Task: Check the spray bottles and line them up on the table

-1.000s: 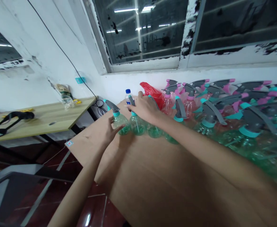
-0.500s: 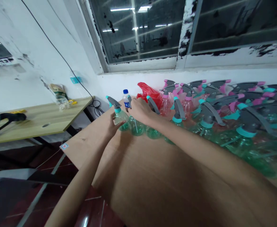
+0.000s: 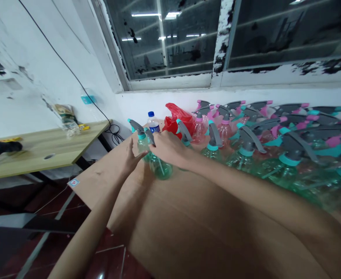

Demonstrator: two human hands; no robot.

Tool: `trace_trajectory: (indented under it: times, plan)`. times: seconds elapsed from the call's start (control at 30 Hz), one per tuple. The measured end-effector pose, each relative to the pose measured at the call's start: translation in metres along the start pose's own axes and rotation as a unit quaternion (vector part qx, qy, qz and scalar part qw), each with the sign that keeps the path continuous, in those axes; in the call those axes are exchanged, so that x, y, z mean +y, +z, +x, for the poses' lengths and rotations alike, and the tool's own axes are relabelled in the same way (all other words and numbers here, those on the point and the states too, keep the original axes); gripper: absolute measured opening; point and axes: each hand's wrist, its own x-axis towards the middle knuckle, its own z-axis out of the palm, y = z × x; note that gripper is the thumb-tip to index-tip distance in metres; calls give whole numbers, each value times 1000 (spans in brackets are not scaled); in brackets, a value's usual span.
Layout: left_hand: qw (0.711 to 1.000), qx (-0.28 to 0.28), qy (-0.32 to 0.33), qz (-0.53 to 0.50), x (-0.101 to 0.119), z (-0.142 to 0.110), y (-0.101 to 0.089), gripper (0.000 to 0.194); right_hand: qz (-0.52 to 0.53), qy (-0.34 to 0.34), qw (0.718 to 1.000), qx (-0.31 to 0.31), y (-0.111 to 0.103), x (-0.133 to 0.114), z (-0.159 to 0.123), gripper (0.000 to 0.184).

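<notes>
My right hand [image 3: 170, 147] is closed round the grey spray head of a clear green spray bottle [image 3: 162, 169], whose base is near or on the brown tabletop [image 3: 170, 217]. My left hand [image 3: 129, 158] is open, thumb stretched toward that bottle and fingers pointing up. Just beyond the left hand stands another green spray bottle [image 3: 142, 142] with a teal collar and grey trigger head; whether the fingers touch it I cannot tell. To the right of my right hand, a further green spray bottle [image 3: 212, 152] stands in the front row.
Pink spray bottles [image 3: 224, 131] stand behind the green ones along the wall. A red plastic bag [image 3: 180, 118] and a blue-capped water bottle [image 3: 153, 123] are at the back. On the left is a separate wooden table [image 3: 42, 149] with a black tool [image 3: 9, 146].
My right hand has drawn the green spray bottle nearer to me. My left hand has opened away from the leftmost spray bottle. The whole view has shifted slightly.
</notes>
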Motion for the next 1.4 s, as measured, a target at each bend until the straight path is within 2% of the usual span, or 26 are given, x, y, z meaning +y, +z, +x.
trace_trajectory:
  times: [0.1,0.2,0.27,0.37,0.43,0.47,0.53,0.7,0.8,0.93,1.0,1.07,1.23,1.33,1.4]
  plan:
    - [1000,17,-12,-1,12,-20,-11,60,-27,-9,1000,-10,-12,-3,-19,25]
    - [1000,7,-6,-9,38,-56,-20,51,-46,-23,999,-1,-23,-4,-43,25]
    - [999,-42,5,-21,61,-88,-22,48,-60,-30,998,5,-30,-3,-60,25]
    - [988,-148,20,-39,93,-134,-16,46,-81,-37,996,10,-39,0,-87,26]
    - [969,-241,27,-56,107,-158,-6,59,-95,-36,995,12,-46,3,-105,26]
    - [961,-265,35,-66,112,-167,1,67,-102,-31,994,14,-50,5,-114,26]
    - [955,-279,57,-84,119,-181,16,77,-113,-13,993,17,-59,7,-133,26]
    - [940,-318,90,-88,141,-206,46,74,-115,36,993,19,-85,18,-184,20]
    - [928,-346,106,-89,159,-218,58,70,-57,59,996,46,-90,32,-216,21]
    - [907,-390,129,-95,181,-231,78,65,52,58,991,112,-84,61,-253,44]
    - [898,-408,139,-93,191,-238,90,64,104,76,985,115,-83,71,-267,55]
    - [886,-425,154,-102,200,-244,102,64,150,98,975,127,-86,76,-278,55]
    - [854,-462,187,-150,223,-251,128,75,235,139,939,210,-101,78,-294,44]
    - [849,-466,193,-157,232,-252,139,78,285,171,917,220,-106,84,-299,34]
    - [853,-458,194,-154,234,-254,145,79,287,177,918,208,-109,91,-301,30]
